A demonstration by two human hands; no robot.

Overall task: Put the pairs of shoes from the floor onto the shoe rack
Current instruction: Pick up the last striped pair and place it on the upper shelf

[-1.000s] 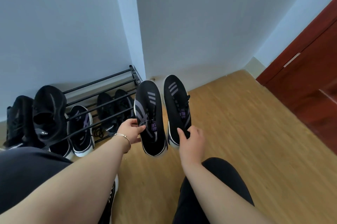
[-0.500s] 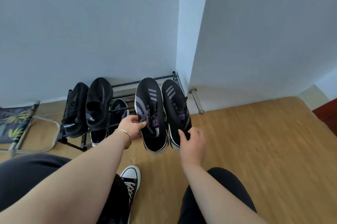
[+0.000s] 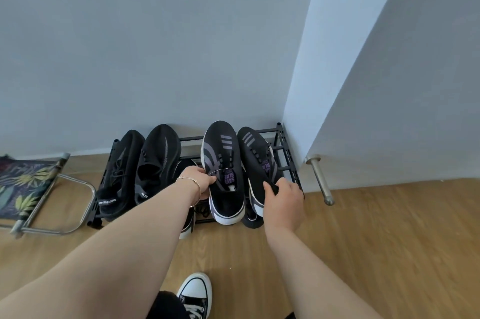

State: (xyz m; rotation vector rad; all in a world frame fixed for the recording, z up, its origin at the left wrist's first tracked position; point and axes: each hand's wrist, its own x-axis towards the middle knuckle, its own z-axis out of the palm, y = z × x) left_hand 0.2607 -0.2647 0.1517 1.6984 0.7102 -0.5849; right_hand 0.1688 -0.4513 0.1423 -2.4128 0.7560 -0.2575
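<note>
A black metal shoe rack [image 3: 281, 148] stands against the wall. Over the right half of its top shelf I hold a pair of black sneakers with purple stripes. My left hand [image 3: 198, 179] grips the left sneaker [image 3: 224, 170] at its inner side. My right hand [image 3: 281, 200] pinches the heel of the right sneaker [image 3: 255, 160]. A pair of plain black sneakers [image 3: 140, 170] lies on the left half of the top shelf. More dark shoes sit on the lower shelf, mostly hidden; one heel [image 3: 251, 218] pokes out.
A folding stool [image 3: 31, 188] with leaf-print fabric stands left of the rack. A white door with a metal handle [image 3: 319, 178] is to the right. My own foot in a black-and-white canvas shoe [image 3: 196, 292] is on the wooden floor.
I have turned left and leaned closer to the rack. Both hands have carried the striped sneakers forward, from over the floor to over the rack's right half.
</note>
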